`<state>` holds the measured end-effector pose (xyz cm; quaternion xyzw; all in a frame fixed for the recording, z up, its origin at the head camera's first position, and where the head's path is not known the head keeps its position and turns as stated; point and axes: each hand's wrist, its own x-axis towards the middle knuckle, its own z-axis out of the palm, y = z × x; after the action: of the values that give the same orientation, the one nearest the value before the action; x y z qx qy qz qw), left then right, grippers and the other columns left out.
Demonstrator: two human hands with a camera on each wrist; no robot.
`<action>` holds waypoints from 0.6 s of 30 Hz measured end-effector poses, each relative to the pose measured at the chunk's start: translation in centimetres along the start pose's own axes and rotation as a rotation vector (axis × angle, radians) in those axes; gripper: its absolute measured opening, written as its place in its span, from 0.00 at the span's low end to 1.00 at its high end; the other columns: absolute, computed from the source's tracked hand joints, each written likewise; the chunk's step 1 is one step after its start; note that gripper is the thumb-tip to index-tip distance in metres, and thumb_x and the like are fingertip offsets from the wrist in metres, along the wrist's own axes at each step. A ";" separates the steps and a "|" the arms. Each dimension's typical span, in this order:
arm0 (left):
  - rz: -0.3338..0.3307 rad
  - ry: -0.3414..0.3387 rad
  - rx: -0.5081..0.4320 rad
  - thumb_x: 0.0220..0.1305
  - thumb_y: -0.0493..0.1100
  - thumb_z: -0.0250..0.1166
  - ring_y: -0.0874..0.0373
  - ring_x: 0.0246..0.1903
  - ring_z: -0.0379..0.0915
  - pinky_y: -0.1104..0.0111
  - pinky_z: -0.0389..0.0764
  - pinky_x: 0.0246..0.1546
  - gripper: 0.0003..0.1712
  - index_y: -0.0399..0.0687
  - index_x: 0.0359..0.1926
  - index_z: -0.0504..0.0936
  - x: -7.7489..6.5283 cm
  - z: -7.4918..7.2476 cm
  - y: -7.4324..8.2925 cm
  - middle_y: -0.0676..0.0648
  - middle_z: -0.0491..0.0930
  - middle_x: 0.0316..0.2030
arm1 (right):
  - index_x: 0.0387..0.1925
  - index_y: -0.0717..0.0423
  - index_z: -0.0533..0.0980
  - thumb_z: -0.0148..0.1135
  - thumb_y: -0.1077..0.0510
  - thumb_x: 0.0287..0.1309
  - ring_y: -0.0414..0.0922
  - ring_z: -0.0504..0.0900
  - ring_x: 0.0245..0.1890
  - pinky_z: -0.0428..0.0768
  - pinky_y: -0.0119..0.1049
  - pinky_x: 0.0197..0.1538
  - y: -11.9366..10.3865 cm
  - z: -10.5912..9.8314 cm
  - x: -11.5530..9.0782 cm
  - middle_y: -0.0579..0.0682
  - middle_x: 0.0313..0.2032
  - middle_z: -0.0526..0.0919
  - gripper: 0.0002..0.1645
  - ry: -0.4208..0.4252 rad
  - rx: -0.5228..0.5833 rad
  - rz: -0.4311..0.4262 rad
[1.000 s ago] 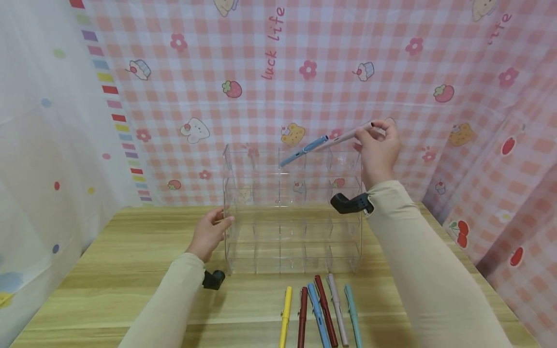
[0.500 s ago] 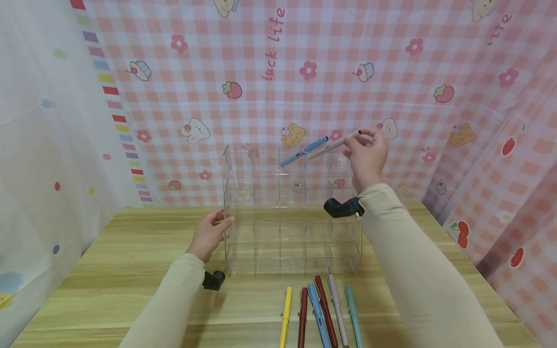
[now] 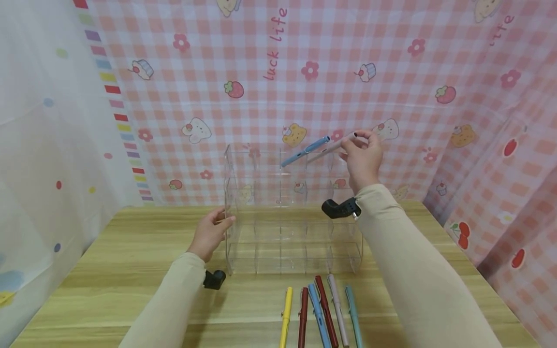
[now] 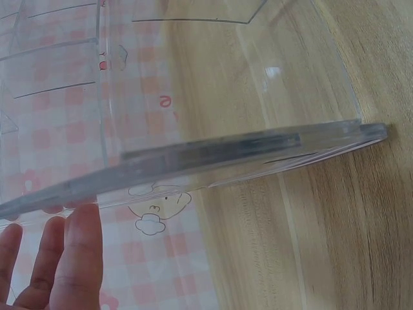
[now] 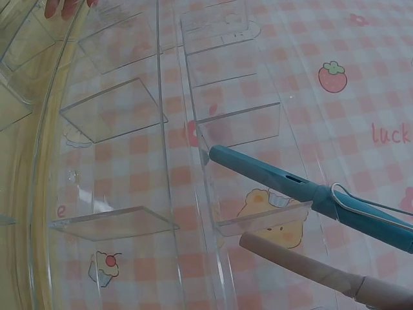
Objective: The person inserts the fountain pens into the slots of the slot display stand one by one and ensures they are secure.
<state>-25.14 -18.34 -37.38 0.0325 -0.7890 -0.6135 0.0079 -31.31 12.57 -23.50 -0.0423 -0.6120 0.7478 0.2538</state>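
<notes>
Centrally, the clear acrylic compartment rack (image 3: 293,207) stands between the left hand (image 3: 210,234), whose relaxed fingers touch its near side, presumably for steadiness, and the right hand (image 3: 364,157), which pinches a pale pink pen (image 3: 330,149) by its upper end, leaving the lower end free beside the slanted blue fountain pen (image 3: 305,152) leftward of that hand.

Right hand (image 3: 364,157) high in a pinch, left hand (image 3: 210,235) lower.

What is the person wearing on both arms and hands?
The left sleeve and right sleeve are long, plain and beige, wrinkled near the wrists. An angular black wrist camera sits at each cuff. The left hand and right hand are ungloved.
</notes>
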 end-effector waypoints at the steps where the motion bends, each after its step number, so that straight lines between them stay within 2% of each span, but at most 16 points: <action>1: 0.000 -0.001 0.001 0.71 0.46 0.57 0.41 0.61 0.66 0.51 0.74 0.56 0.32 0.42 0.72 0.60 0.0 0.0 0.0 0.35 0.66 0.63 | 0.51 0.60 0.69 0.62 0.67 0.60 0.41 0.79 0.39 0.83 0.34 0.43 0.0 0.1 0.0 0.49 0.40 0.77 0.18 -0.002 -0.008 -0.001; 9: 0.005 -0.004 0.004 0.72 0.45 0.56 0.42 0.60 0.66 0.53 0.75 0.54 0.32 0.41 0.72 0.60 -0.1 0.1 0.1 0.35 0.67 0.62 | 0.48 0.56 0.71 0.60 0.68 0.60 0.43 0.80 0.43 0.82 0.39 0.48 0.0 0.3 0.4 0.53 0.44 0.79 0.15 -0.013 -0.044 0.024; 15: 0.003 -0.003 0.002 0.72 0.45 0.56 0.42 0.59 0.66 0.53 0.75 0.54 0.32 0.41 0.72 0.60 -0.1 0.1 0.2 0.35 0.67 0.62 | 0.52 0.60 0.70 0.60 0.68 0.60 0.44 0.80 0.45 0.81 0.42 0.50 0.1 0.2 0.7 0.58 0.50 0.79 0.18 -0.017 -0.049 0.041; 18: 0.003 -0.002 0.002 0.72 0.45 0.56 0.42 0.60 0.66 0.53 0.75 0.55 0.32 0.41 0.72 0.60 -0.1 0.1 0.2 0.35 0.67 0.62 | 0.52 0.60 0.70 0.60 0.69 0.60 0.43 0.80 0.45 0.81 0.41 0.50 0.2 0.1 0.8 0.60 0.52 0.79 0.19 -0.016 -0.053 0.044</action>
<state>-25.02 -18.16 -37.22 0.0309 -0.7897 -0.6127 0.0079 -32.11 12.86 -23.43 -0.0565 -0.6326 0.7371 0.2311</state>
